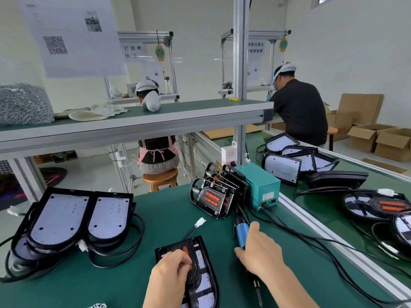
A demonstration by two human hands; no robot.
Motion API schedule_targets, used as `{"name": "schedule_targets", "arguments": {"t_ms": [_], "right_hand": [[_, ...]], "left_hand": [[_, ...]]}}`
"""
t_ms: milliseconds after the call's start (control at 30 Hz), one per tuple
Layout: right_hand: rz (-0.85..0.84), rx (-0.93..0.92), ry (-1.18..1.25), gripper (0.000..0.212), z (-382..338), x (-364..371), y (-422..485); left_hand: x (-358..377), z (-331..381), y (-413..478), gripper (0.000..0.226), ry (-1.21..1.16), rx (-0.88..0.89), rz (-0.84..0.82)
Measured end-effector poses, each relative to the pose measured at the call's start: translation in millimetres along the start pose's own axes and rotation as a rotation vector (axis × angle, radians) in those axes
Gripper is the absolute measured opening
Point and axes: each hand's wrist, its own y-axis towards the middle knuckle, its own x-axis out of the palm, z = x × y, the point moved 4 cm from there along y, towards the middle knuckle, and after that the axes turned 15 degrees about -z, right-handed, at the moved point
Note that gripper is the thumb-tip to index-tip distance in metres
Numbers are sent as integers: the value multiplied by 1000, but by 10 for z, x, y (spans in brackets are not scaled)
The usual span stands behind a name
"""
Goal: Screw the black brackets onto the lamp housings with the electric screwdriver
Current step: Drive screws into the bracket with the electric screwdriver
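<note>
1. In the head view, our left hand (pixel 172 271) sits at 6 o'clock on the green bench (pixel 169 218). Its fingers are curled down onto a black bracket (pixel 189 258) with orange inserts, pressing it against the lamp housing (pixel 205 276) beneath.
2. Our right hand (pixel 259 252) lies at 5 o'clock, fingers half closed around the electric screwdriver (pixel 242 232), thumb and forefinger touching its blue barrel. The grip looks loose, and we cannot tell how firmly it closes.
3. The screwdriver's long axis runs from 12 to 6 o'clock. Its cabled end points away towards the teal power box (pixel 258 185), and its bit (pixel 258 290) points back at us, emerging below the wrist.
4. The lamp housing lies flat, its long axis roughly 11 to 5 o'clock. Its near end is cut off by the lower frame edge, and our left hand hides much of the bracket. Its white plug (pixel 200 223) rests just beyond it at 12 o'clock.
5. A row of spare brackets (pixel 213 196) stands on edge beside the power box at 1 o'clock.
6. Two stacked housings (pixel 66 216) lie at 9 o'clock, their lower parts hard to make out among looped black cables.
7. Any screws in the bracket are too small for us to see.
</note>
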Motion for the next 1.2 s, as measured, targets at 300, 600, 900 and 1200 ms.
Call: {"name": "schedule_targets", "arguments": {"t_ms": [300,600,900,1200], "right_hand": [[-135,129,331,39,86,19,223],[-398,-144,1793,45,-135,107,37],[-696,-307,2391,57,-580,38,-92],[-590,-353,2436,48,-736,-44,-123]], "left_hand": [[4,-8,18,25,-8,-30,-38],[-11,-37,60,20,-1,-51,-47],[-35,-87,74,23,-43,-81,-38],[-52,-64,68,32,-76,-71,-16]]}}
